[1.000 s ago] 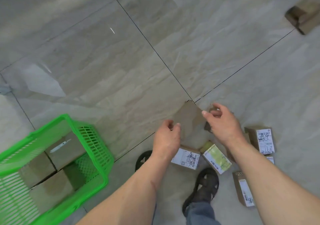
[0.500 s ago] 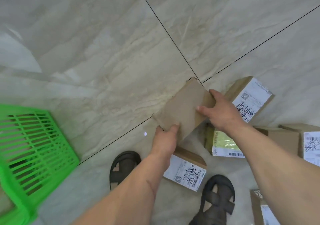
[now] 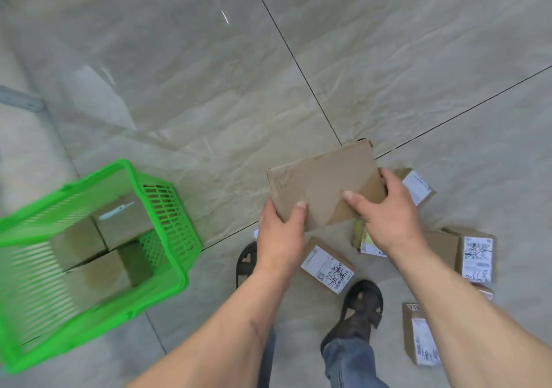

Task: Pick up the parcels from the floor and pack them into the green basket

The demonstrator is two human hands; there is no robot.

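Note:
I hold a flat brown cardboard parcel [image 3: 321,181] above the floor with both hands. My left hand [image 3: 280,232] grips its near left corner, and my right hand [image 3: 385,211] clasps its right edge. The green basket [image 3: 167,274] stands on the floor to the left, with brown parcels [image 3: 119,223] lying in its bottom. Several small labelled parcels lie on the floor under and right of my hands: one [image 3: 327,263] between my feet, a yellow-green one [image 3: 366,242], one [image 3: 475,253] at far right, another [image 3: 421,335] lower right.
My feet in dark sandals [image 3: 363,301] stand among the parcels on a glossy grey tiled floor [image 3: 209,74]. A grey metal bracket [image 3: 21,101] lies at the left edge.
The brown parcel has been lifted off the floor in both hands. The view has swung left, so the green basket and the parcels inside it show again.

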